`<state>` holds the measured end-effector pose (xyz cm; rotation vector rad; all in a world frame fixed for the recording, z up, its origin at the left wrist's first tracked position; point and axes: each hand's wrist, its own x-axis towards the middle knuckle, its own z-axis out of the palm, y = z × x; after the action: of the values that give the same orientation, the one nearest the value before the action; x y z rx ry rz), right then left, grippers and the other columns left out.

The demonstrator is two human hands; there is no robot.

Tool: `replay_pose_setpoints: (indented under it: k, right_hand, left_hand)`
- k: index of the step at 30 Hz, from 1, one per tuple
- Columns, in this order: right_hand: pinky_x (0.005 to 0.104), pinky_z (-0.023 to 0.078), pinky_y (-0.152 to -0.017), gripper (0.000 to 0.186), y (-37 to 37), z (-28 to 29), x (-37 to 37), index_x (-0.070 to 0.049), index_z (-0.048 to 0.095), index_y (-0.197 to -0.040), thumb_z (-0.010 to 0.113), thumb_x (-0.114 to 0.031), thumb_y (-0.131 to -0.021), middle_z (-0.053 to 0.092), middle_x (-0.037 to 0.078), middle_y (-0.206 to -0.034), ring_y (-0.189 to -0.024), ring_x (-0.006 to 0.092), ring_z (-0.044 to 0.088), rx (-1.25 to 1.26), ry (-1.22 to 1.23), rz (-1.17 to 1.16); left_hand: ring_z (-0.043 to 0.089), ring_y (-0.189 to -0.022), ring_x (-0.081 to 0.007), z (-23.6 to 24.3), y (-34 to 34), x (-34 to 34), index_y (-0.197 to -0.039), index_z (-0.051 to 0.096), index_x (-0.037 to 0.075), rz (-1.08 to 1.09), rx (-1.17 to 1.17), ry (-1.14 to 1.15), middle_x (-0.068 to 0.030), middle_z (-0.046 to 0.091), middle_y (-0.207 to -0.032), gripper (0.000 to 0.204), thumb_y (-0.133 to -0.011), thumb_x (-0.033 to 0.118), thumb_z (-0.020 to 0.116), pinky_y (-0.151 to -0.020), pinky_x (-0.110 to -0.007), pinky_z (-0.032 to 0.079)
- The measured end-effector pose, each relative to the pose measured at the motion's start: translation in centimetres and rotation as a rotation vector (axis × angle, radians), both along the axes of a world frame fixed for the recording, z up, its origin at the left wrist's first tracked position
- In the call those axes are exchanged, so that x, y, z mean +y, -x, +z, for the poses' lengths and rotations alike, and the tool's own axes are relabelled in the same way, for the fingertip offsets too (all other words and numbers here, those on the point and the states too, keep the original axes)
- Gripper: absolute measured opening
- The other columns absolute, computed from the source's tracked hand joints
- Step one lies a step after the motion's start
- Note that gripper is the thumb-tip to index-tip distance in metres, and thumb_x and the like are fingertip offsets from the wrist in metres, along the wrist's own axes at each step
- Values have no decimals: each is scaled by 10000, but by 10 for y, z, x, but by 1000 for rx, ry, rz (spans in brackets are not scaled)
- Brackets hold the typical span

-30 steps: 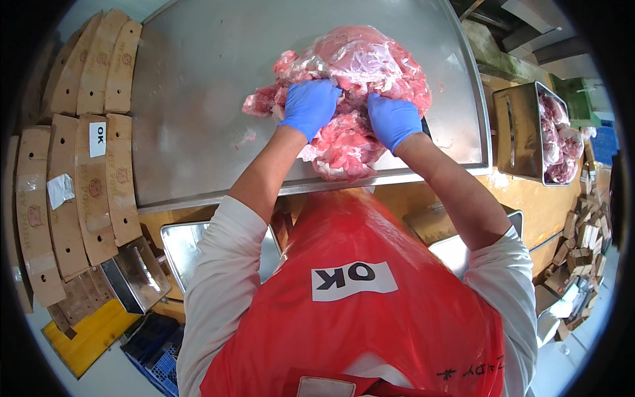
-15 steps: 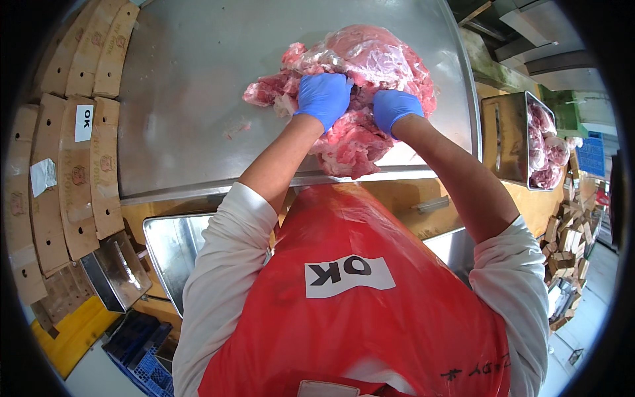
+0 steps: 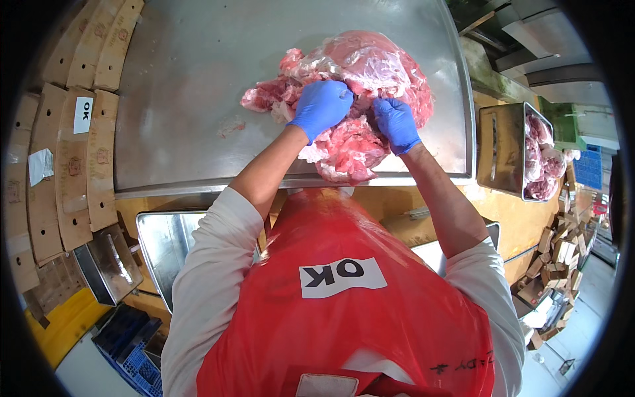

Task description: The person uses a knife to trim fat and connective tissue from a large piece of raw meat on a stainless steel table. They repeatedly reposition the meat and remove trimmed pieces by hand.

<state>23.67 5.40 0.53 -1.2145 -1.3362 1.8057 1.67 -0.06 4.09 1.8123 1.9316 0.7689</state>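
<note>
A large piece of raw pink meat (image 3: 370, 56) with white fat lies near the front edge of a steel table (image 3: 178, 99). Its top is shiny, but I cannot tell whether that is membrane or clear film. My left hand (image 3: 323, 106), in a blue glove, is closed on the middle of the meat. Just to its right my right hand (image 3: 397, 122), also blue-gloved, is closed at the meat's right side, knuckles up. The fingertips of both are mostly hidden. A loose flap of meat (image 3: 350, 159) hangs toward me between the wrists, over the table's front edge.
Stacked cardboard boxes (image 3: 73, 165) line the left side. A steel bin (image 3: 499, 145) of wrapped meat stands beyond the table's right edge. Below the front edge sits a metal tray (image 3: 162, 245). Blue crates (image 3: 135, 351) are at lower left, wooden pieces (image 3: 555, 264) at far right.
My right hand has turned from lying flat-backed to a closed fist, its wrist nearer me. My left hand has shifted slightly. The front flap of meat has changed shape a little.
</note>
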Motion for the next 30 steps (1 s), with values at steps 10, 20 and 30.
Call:
replay_pose_setpoints:
  k: [10, 20, 30]
  right_hand:
    - [285, 506, -722, 287, 3, 10, -5, 10, 775, -1015, 678, -250, -1088, 666, -3, -819, -779, 97, 591, 46, -51, 12]
    - [383, 593, -690, 167, 27, 46, -26, -110, 759, -1127, 790, -158, -970, 739, 107, -886, -769, 260, 733, -446, -1151, 114]
    - [494, 617, -696, 319, 69, 49, -30, -139, 700, -1206, 733, -378, -996, 794, 150, -1012, -866, 357, 784, -951, -1156, 338]
  left_hand:
    - [741, -1060, -261, -17, 62, -39, -1287, 696, -35, 266, -170, -107, -170, 782, -1176, 504, -983, 346, 825, -933, -407, 578]
    - [715, -1031, -208, -58, 73, -48, -1241, 687, -70, 438, -657, 147, -156, 777, -1133, 528, -986, 382, 779, -941, -395, 569]
    - [695, -996, -165, -43, 57, -75, -1303, 706, -40, 313, -733, -114, -120, 780, -1100, 427, -1036, 287, 770, -908, -357, 577]
